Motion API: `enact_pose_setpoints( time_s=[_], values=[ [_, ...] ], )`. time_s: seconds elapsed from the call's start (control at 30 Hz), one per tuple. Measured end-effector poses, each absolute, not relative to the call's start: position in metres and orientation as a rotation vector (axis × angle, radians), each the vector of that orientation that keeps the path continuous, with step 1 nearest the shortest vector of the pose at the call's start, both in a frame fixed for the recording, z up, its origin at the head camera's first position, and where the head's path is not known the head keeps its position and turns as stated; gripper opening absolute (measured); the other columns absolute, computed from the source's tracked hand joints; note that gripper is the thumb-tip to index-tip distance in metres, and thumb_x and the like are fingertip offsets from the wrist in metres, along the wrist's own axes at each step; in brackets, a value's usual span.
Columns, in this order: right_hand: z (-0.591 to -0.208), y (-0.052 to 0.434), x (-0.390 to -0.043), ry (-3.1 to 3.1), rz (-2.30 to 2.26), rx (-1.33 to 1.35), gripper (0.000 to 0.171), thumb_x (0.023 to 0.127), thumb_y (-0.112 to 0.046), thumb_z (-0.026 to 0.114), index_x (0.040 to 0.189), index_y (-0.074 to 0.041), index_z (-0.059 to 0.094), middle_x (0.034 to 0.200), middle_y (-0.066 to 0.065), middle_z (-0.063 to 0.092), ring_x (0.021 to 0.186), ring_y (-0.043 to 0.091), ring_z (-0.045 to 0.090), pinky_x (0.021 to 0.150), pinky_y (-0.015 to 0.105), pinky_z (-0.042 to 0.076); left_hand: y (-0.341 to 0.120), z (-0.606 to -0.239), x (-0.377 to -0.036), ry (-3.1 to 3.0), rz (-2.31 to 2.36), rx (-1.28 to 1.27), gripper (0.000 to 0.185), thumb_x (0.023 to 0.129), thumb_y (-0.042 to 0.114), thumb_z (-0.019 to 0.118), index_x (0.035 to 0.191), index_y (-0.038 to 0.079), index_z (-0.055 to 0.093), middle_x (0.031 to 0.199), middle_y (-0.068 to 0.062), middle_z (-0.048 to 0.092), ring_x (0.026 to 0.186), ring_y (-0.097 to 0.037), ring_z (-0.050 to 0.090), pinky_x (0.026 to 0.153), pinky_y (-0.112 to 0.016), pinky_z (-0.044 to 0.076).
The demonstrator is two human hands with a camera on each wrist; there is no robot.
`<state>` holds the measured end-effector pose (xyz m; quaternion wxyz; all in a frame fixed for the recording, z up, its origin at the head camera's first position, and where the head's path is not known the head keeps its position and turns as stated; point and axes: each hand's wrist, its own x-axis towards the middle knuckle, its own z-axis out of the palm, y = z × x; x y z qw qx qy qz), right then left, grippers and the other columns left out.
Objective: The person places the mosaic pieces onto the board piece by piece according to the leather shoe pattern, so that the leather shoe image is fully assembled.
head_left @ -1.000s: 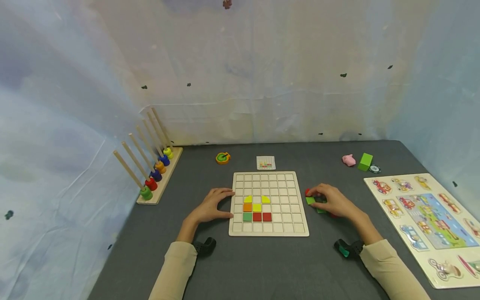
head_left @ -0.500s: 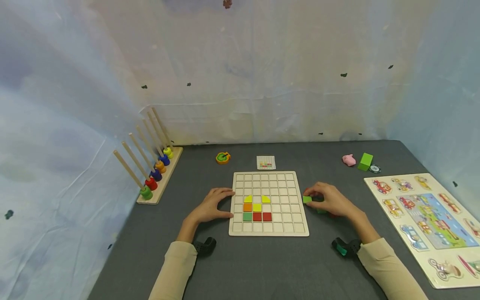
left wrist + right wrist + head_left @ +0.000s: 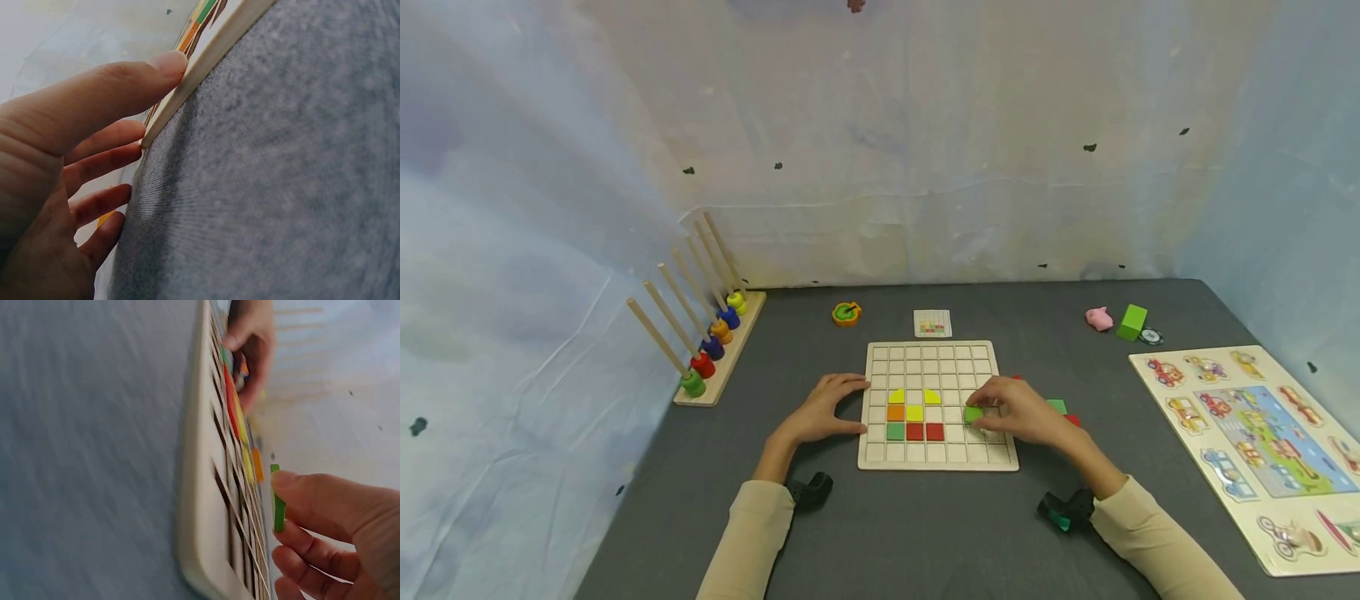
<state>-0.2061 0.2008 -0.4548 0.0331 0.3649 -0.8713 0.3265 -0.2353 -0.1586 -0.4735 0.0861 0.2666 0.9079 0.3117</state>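
A wooden grid board (image 3: 937,358) lies in the middle of the dark table, with yellow, orange, green and red tiles (image 3: 913,415) set in its cells. My right hand (image 3: 1017,410) hovers over the board's right part and pinches a green square tile (image 3: 973,413), seen edge-on as the green tile (image 3: 277,503) in the right wrist view. My left hand (image 3: 822,407) rests with straight fingers against the board's left edge, the thumb (image 3: 119,87) touching the board rim (image 3: 212,56). Loose green and red tiles (image 3: 1062,410) lie right of the board.
A small pattern card (image 3: 932,323) and an orange-green round piece (image 3: 846,313) lie behind the board. A rack of pegs with coloured rings (image 3: 707,350) stands at left. A pink piece (image 3: 1098,318), a green block (image 3: 1131,322) and a vehicle puzzle board (image 3: 1255,433) lie at right.
My right hand lifted a green tile from the loose pile and carried it left, from beside the board to over its right cells. The left hand stayed put.
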Motion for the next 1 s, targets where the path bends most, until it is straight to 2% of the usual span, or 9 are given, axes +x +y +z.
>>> enact_pose_setpoints(
  time_s=[0.2,0.5,0.77,1.0],
  values=[
    [-0.465,0.183,-0.204,-2.649,0.978,1.245,0.023,0.078,-0.019,0.077,0.098,-0.01,0.07,0.09,-0.002,0.065,0.079,0.011,0.057,0.07,0.026,0.047,-0.159,-0.474,-0.236,2.704,0.928,0.791,0.073,0.075,0.037,0.078,0.138,0.014,0.047,0.143,-0.006,0.039,0.13,-0.028,0.027,0.103,-0.053,0.026],
    [-0.47,0.177,-0.203,-2.59,0.96,1.306,0.017,0.076,-0.019,0.078,0.089,-0.012,0.069,0.086,-0.001,0.063,0.079,0.011,0.056,0.072,0.027,0.046,-0.159,-0.474,-0.236,2.707,0.926,0.799,0.073,0.075,0.037,0.077,0.137,0.014,0.048,0.143,-0.006,0.039,0.13,-0.028,0.027,0.103,-0.054,0.026],
    [-0.467,0.18,-0.203,-2.586,0.991,1.358,0.014,0.079,-0.013,0.074,0.092,-0.013,0.072,0.091,-0.001,0.064,0.087,0.01,0.056,0.076,0.028,0.046,-0.16,-0.475,-0.236,2.706,0.93,0.805,0.073,0.075,0.038,0.077,0.137,0.015,0.048,0.143,-0.005,0.039,0.131,-0.028,0.027,0.103,-0.054,0.026],
    [-0.468,0.181,-0.203,-2.589,0.981,1.358,0.013,0.08,-0.016,0.074,0.093,-0.014,0.072,0.093,-0.002,0.064,0.089,0.01,0.056,0.077,0.029,0.047,-0.16,-0.476,-0.237,2.713,0.919,0.809,0.072,0.075,0.038,0.077,0.137,0.015,0.048,0.143,-0.005,0.039,0.13,-0.028,0.027,0.103,-0.054,0.026]
  ],
)
